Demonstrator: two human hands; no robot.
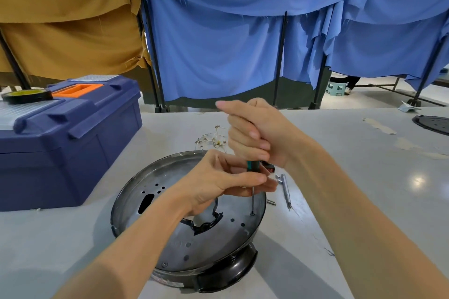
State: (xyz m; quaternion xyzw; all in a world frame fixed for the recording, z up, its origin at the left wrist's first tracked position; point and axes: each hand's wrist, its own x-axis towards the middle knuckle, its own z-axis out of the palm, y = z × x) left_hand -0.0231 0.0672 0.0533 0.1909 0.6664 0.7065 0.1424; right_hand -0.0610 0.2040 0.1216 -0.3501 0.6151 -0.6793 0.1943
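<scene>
A round black appliance base lies upside down on the grey table, its metal bottom plate full of small holes and one torn central opening. My right hand grips the handle of a green-collared screwdriver held upright. Its thin shaft runs down to a screw hole near the plate's right rim. My left hand pinches the shaft just below the handle, over the plate. Most of the handle is hidden inside my right fist.
A blue toolbox with an orange handle stands at the left, a tape roll on its lid. A small silver screwdriver and loose bits lie right of the base. A wire bundle lies behind. A black disc sits far right.
</scene>
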